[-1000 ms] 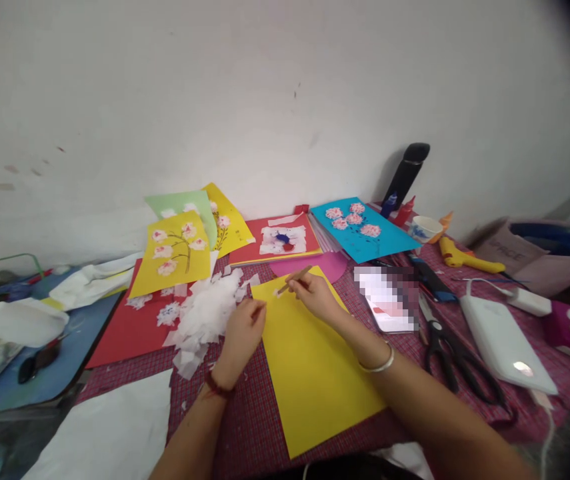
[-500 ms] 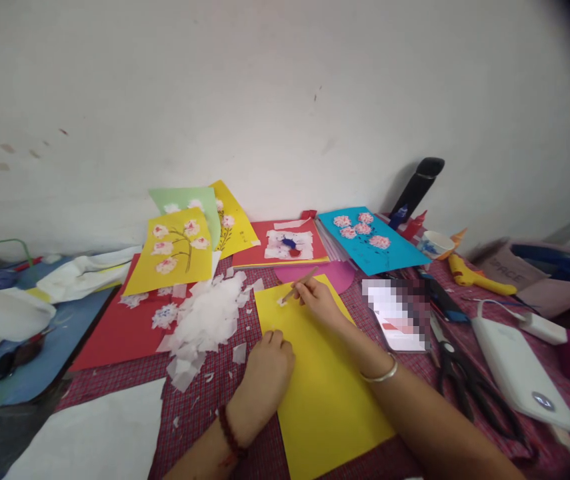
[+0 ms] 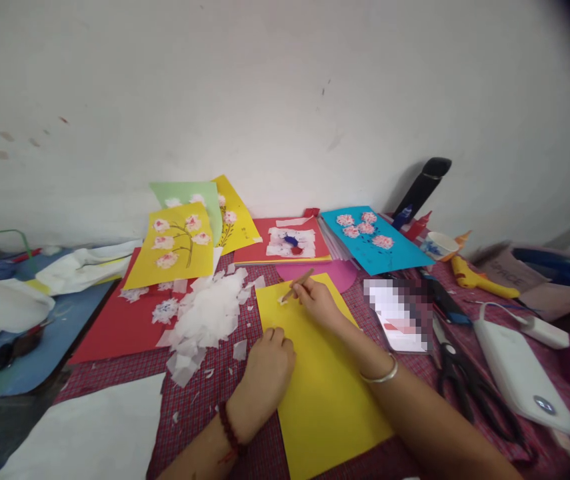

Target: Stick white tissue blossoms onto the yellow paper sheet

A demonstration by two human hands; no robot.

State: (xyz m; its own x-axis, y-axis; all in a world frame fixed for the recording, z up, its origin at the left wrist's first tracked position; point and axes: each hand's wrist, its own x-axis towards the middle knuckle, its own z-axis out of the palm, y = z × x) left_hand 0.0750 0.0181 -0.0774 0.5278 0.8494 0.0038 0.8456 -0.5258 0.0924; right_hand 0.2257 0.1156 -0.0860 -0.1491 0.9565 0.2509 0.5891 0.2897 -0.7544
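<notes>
A yellow sheet of paper (image 3: 325, 400) lies in front of me with a small white bit of paper (image 3: 281, 301) near its top left. My right hand (image 3: 317, 303) pinches a short brown wooden stick (image 3: 305, 277), its lower tip at that white bit. My left hand (image 3: 271, 363) rests on the sheet's left edge with its fingers curled under; what they hold, if anything, is hidden. Left of the sheet is a heap of white tissue paper pieces (image 3: 209, 310), with one loose piece (image 3: 239, 350) near my left fingers.
Flower pictures on yellow (image 3: 179, 233) and blue card (image 3: 379, 257) lean toward the wall. On the right are a phone (image 3: 399, 327), black-handled scissors (image 3: 469, 387), a white power bank (image 3: 519, 373) and a yellow glue gun (image 3: 485, 283). White paper (image 3: 89, 433) lies front left.
The view has shifted slightly. The stick has tilted a little at the white bit of paper, while my left hand stays on the sheet's edge.
</notes>
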